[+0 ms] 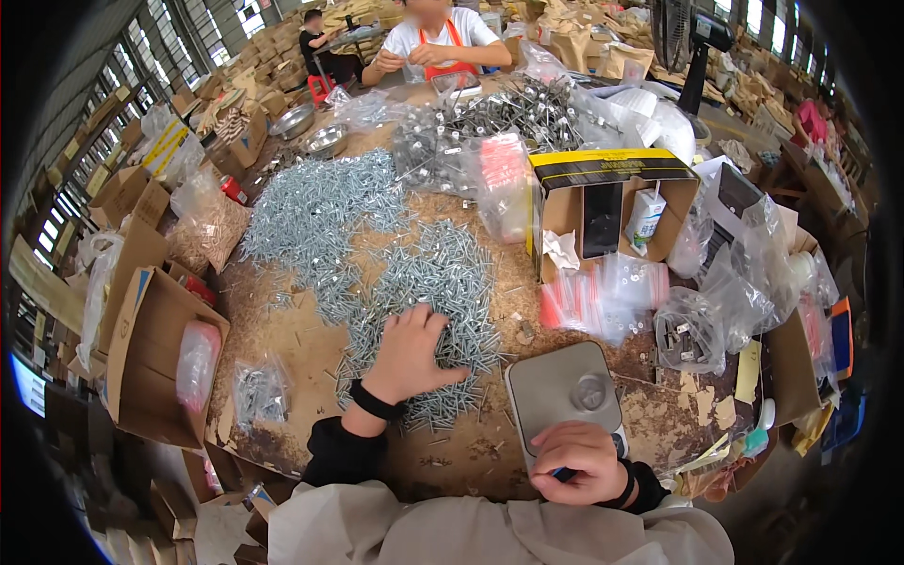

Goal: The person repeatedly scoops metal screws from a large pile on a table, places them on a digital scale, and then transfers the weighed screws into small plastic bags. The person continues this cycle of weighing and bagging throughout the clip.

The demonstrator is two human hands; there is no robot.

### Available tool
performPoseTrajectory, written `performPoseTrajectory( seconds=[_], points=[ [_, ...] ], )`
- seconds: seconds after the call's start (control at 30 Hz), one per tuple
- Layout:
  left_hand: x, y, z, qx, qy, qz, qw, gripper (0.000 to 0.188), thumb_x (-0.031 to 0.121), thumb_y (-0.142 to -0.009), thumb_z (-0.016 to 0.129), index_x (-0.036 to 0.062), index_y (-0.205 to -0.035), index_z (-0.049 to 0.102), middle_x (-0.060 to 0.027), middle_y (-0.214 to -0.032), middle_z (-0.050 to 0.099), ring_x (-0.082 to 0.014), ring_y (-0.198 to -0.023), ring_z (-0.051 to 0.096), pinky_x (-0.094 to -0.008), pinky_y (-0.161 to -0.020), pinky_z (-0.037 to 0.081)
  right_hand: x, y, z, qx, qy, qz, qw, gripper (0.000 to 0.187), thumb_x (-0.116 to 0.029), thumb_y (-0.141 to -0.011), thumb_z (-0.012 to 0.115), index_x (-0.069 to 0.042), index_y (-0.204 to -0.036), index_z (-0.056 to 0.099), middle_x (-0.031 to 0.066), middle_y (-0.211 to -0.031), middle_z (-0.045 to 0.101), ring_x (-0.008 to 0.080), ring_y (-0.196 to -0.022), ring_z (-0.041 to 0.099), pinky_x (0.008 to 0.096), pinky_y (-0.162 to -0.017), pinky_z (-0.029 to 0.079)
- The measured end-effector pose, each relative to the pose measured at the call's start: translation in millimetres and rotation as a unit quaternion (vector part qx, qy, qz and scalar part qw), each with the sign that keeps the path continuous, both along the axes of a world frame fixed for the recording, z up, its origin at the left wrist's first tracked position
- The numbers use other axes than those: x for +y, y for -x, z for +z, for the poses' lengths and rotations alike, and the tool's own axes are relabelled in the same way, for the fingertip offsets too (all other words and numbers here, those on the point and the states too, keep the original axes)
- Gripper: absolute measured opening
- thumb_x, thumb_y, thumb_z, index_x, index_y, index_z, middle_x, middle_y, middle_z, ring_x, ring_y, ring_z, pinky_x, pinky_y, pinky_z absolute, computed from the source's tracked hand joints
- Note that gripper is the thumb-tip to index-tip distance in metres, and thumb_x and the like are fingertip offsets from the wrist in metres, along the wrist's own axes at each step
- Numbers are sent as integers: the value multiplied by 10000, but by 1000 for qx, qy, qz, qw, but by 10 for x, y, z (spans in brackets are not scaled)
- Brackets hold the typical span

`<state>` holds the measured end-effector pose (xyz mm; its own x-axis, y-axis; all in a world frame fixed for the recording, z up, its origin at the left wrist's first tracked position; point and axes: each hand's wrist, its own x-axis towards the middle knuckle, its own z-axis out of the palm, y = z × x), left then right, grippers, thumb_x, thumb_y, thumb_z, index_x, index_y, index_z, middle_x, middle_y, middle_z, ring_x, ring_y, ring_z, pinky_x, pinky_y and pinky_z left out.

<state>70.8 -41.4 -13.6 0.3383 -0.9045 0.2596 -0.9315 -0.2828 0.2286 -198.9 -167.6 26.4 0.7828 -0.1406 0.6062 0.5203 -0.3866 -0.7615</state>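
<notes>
1. To the left of the left hand (411,350), I see a clear bag of metal pieces (262,391), presumably kept separate.
2. The left hand lies open, fingers spread, on silvery screws (438,273) heaped under and beyond it, likely for easy reach.
3. Just beyond the right hand (576,461), a grey metal plate (544,388) sits handily.
4. The right hand curls at its near edge; I can't tell whether it grips the dark-blue object (563,475) there.

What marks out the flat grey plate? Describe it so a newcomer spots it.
On the worn brown table, find the screws under the left hand. Just right of them, partly hidden by the right hand, lies the grey plate. Unlike the loose screws and crinkled bags nearby, it is flat, smooth and round-cornered.
</notes>
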Motion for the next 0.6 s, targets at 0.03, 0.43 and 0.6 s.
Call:
performPoseTrajectory(
  seconds=[0.03,0.43,0.6],
  points=[
    [-34,87,-4,-13,-4,8,1000,581,375,-653,833,91,-1101,595,-111,-1016,532,-316,-1014,558,-419,-862,407,3,-2,-6,0,2,0,1000,120,-25,-774,774,-54,-802,661,31,-670,627,241,-578,617,376,-729,581],
    [-120,196,-137,-57,-13,22,998,610,217,-661,828,122,-1208,578,-78,-1008,574,-291,-944,608,-415,-865,400,-2,10,17,-2,14,-31,999,121,-32,-784,772,-60,-805,657,32,-644,593,225,-558,595,330,-562,476],
    [-154,157,-85,-71,-35,4,997,647,212,-653,828,141,-1243,574,-64,-1053,589,-269,-989,591,-431,-921,375,-22,-17,-17,-7,30,-55,998,120,-37,-795,767,-60,-802,650,32,-640,579,214,-555,588,325,-543,451]
  ],
)
